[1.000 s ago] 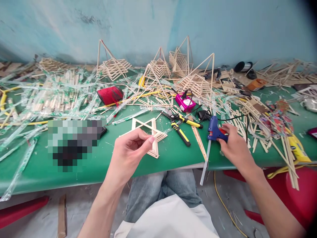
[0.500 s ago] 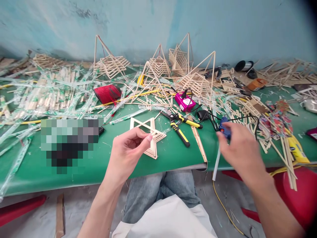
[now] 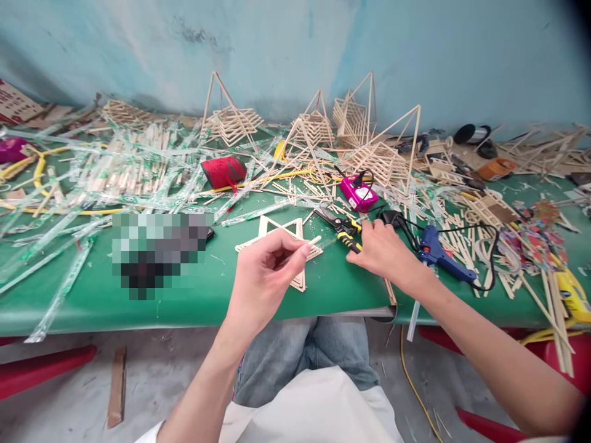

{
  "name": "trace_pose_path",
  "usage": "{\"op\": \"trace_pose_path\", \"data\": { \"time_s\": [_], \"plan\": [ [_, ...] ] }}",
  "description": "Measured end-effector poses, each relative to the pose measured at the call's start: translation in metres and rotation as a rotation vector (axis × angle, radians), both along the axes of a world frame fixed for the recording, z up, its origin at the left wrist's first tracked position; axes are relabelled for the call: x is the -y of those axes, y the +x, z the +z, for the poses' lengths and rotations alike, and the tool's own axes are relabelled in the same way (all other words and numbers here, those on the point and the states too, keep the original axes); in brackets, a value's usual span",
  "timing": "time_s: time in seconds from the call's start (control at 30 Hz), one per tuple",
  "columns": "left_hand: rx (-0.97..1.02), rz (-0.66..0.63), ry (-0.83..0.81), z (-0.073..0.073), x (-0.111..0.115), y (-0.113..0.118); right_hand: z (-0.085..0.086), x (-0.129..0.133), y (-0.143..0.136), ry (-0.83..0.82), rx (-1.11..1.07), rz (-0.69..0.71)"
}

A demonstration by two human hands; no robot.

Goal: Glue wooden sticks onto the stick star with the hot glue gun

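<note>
Left hand (image 3: 270, 271): I pinch a stick (image 3: 316, 240)
Right hand (image 3: 383, 249): half-curled over pliers (image 3: 342, 225), can't tell if gripping
Star (image 3: 300, 230): near bench (image 3: 184, 312) front edge; layers done, my stick seemingly unplaced

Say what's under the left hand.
A stick star on the green tabletop: its far and right points show; the near-left part is covered by the left hand.

The short, pale stick (image 3: 316, 240) in the left hand (image 3: 268, 271) is matt, bare wood, like the flat six-pointed star (image 3: 300, 230) beneath. Under it, the green desk (image 3: 184, 314) looks smooth and softly glossy. At the right hand (image 3: 385, 252), the yellow-and-black-handled pliers (image 3: 344, 225) have grey metal blades; rightward, the blue pistol-shaped glue gun (image 3: 431, 246) is smooth plastic.
</note>
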State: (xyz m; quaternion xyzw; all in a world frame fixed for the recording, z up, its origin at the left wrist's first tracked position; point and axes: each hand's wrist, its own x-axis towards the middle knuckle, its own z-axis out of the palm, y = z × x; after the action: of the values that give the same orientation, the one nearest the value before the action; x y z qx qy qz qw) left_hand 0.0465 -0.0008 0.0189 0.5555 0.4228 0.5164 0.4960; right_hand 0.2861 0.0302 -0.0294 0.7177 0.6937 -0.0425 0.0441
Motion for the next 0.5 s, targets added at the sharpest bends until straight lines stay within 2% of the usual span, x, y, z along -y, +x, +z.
{"op": "trace_pose_path", "data": {
  "time_s": [0.17,0.23,0.3,0.4,0.5],
  "plan": [
    [0.028,0.061,0.053,0.005,0.001,0.003,0.017,0.029,0.011,0.172,-0.103,-0.025],
    [0.032,0.067,0.068,0.007,0.002,0.006,0.028,0.051,0.009,0.352,-0.236,0.001],
    [0.034,0.067,0.073,0.01,0.003,0.009,0.038,0.073,0.003,0.509,-0.389,0.096],
    [0.027,0.074,0.089,0.014,0.005,0.014,0.048,0.096,-0.011,0.518,-0.466,0.184],
    [0.011,0.071,0.111,0.017,0.007,0.017,0.047,0.102,-0.019,0.471,-0.5,0.203]
  ]
}}
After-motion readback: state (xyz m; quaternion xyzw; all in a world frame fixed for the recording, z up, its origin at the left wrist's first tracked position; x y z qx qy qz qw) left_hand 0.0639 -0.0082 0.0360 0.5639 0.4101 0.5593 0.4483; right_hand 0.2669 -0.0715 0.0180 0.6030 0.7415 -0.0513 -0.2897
